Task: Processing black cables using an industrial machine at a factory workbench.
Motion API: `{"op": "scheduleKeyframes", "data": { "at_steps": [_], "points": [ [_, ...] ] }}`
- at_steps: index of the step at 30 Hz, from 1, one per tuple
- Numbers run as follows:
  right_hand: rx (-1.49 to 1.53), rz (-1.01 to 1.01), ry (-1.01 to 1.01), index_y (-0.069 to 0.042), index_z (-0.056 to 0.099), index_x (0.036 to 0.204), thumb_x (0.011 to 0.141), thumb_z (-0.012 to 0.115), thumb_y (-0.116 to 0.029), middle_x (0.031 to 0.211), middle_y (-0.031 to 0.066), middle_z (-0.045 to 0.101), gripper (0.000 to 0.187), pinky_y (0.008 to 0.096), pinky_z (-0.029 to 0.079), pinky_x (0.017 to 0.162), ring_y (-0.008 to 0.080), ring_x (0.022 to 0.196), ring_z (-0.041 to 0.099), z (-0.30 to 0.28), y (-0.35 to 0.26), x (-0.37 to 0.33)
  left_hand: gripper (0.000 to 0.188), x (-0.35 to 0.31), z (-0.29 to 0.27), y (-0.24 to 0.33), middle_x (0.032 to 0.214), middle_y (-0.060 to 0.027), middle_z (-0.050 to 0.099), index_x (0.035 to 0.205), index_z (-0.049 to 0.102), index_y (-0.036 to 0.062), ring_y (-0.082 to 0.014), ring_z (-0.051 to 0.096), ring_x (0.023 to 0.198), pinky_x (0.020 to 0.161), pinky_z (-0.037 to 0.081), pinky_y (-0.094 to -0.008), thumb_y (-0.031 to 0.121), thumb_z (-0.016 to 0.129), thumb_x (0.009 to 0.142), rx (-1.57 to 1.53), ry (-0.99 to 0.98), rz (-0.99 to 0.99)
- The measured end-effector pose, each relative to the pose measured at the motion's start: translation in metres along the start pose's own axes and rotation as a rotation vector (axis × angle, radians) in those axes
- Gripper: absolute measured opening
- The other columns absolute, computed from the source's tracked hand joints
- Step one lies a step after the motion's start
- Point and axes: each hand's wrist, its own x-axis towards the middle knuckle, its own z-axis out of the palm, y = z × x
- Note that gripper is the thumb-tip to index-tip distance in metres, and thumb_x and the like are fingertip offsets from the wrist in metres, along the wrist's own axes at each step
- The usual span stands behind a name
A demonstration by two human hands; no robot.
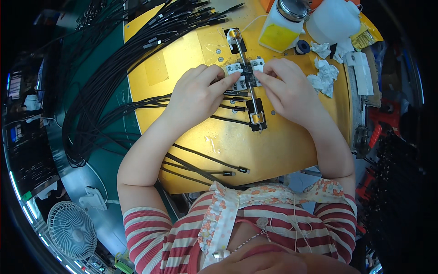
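Left hand (198,93), right hand (289,91) at jig (247,72), either side; can't tell if fingers (226,83) clamped. Cables (107,75) left.

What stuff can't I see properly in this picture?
All in the head view:
Undersides of the left grip and right grip: hidden by their own backs.
Small black piece between them: too small to identify.
White container: its top is cut off by the top edge.
Dark heap at right: too shadowy.

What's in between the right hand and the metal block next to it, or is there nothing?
Nothing that I can see: the right hand is right up at the metal block. The crumpled tissues lie off to the hand's right, out of the way.
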Motion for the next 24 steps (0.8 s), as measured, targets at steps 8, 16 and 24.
{"op": "scheduleKeyframes", "data": {
  "at_steps": [8, 16, 24],
  "points": [
    [0.323, -0.095, 0.064, -0.005, 0.064, 0.092, 0.072, 0.068, 0.000, 0.088, 0.0077, 0.060, 0.020, 0.0355, 0.048, 0.069, 0.0255, 0.080, 0.059, 0.004, -0.009, -0.002, 0.043, 0.003, -0.003, 0.002, 0.088, -0.0036, 0.056, 0.110, 0.066, 0.0110, -0.0213, 0.057, 0.078, 0.069, 0.048, -0.0333, 0.006, 0.070, 0.068, -0.057, -0.013, -0.040],
    [0.407, 0.007, 0.152, -0.001, 0.065, 0.089, 0.076, 0.068, 0.003, 0.087, 0.0086, 0.063, 0.014, 0.0321, 0.050, 0.067, 0.0243, 0.079, 0.062, 0.004, -0.002, -0.001, 0.041, 0.000, -0.006, 0.000, 0.087, -0.0073, 0.059, 0.109, 0.065, 0.0067, -0.0247, 0.058, 0.078, 0.071, 0.050, -0.0336, 0.000, 0.066, 0.069, -0.064, -0.015, -0.043],
    [0.767, 0.100, 0.140, 0.001, 0.065, 0.089, 0.078, 0.067, 0.003, 0.086, 0.0089, 0.065, 0.011, 0.0294, 0.049, 0.067, 0.0213, 0.077, 0.063, -0.006, -0.012, 0.005, 0.036, 0.005, -0.048, 0.014, 0.081, -0.0144, 0.063, 0.108, 0.064, 0.0014, -0.0293, 0.063, 0.077, 0.069, 0.052, -0.0358, -0.004, 0.068, 0.073, -0.208, -0.065, -0.178]
  ]
}}
